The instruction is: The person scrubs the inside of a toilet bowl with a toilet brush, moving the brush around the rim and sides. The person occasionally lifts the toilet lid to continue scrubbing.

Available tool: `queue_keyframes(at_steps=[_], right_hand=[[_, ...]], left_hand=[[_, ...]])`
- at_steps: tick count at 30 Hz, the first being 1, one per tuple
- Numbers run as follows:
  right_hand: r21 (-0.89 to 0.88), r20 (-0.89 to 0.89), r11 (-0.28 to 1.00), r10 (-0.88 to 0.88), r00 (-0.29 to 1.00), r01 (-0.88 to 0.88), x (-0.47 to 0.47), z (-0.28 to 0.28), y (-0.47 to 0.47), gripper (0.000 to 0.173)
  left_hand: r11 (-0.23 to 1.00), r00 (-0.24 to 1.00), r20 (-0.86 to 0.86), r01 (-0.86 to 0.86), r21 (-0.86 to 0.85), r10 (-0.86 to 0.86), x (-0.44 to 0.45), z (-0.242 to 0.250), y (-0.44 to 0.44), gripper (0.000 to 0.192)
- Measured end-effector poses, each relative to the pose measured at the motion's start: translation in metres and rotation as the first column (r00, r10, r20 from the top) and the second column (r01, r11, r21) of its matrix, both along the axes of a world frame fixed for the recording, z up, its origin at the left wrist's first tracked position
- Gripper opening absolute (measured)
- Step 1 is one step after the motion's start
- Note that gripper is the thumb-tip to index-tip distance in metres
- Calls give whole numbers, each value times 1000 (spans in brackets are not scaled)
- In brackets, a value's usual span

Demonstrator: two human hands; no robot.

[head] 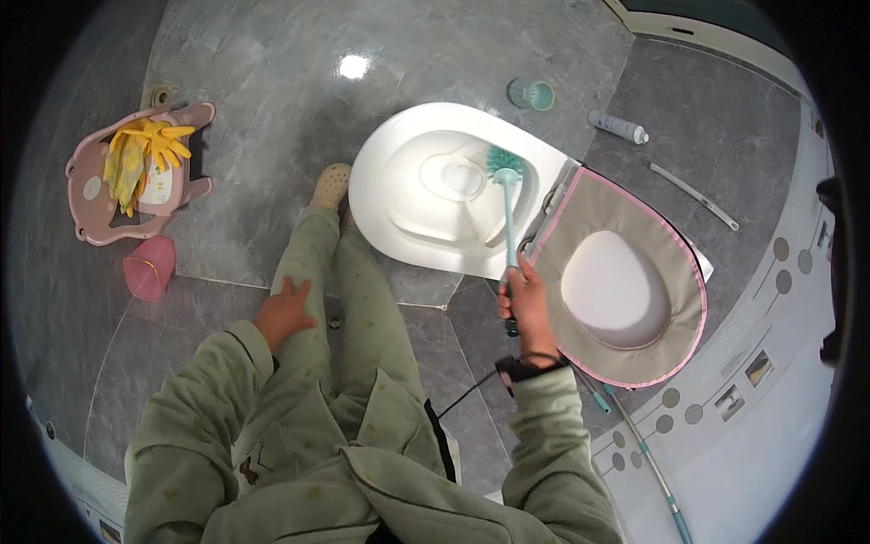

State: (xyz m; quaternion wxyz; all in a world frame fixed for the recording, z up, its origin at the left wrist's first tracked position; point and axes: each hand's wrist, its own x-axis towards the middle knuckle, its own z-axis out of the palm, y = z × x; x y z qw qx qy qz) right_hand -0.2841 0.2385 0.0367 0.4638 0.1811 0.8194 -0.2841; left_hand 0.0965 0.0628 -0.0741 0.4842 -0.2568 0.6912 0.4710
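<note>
My right hand (525, 299) is closed around the dark green grip of a toilet brush (510, 211). Its teal bristles touch the inner wall of a white toilet bowl (408, 146), on the side near the hinge. A little water shows at the bowl's bottom. The seat, with a grey cover edged in pink (629, 360), is folded back against the raised lid. My left hand (287, 313) rests on my left leg, fingers spread, holding nothing.
A pink plastic child's chair (92, 224) holds yellow rubber gloves (146, 146), with a pink bin (149, 268) beside it. Beyond the toilet are a green cup-shaped holder (531, 94), a bottle (618, 127) and a white handle (693, 196). A pole (642, 445) leans at lower right.
</note>
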Motion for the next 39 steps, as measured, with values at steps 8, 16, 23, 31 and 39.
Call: queue_keyframes(at_steps=[8, 16, 23, 31, 39], right_hand=[[97, 50, 995, -24, 998, 19, -15, 39, 7, 44], [-109, 108, 993, -33, 994, 45, -4, 4, 3, 46], [-100, 75, 994, -33, 997, 40, -11, 2, 12, 46], [-40, -149, 986, 153, 977, -160, 19, -5, 61, 43], [134, -480, 448, 809, 338, -884, 15, -77, 61, 43]], left_hand=[[1000, 1000, 13, 22, 13, -22, -7, 2, -1, 95], [998, 997, 75, 10, 57, -14, -8, 13, -7, 96], [998, 996, 88, -36, 60, 30, -6, 3, 2, 95], [998, 997, 33, 63, 12, -63, -9, 6, 9, 93], [989, 990, 55, 131, -74, -127, -39, 19, 12, 89]])
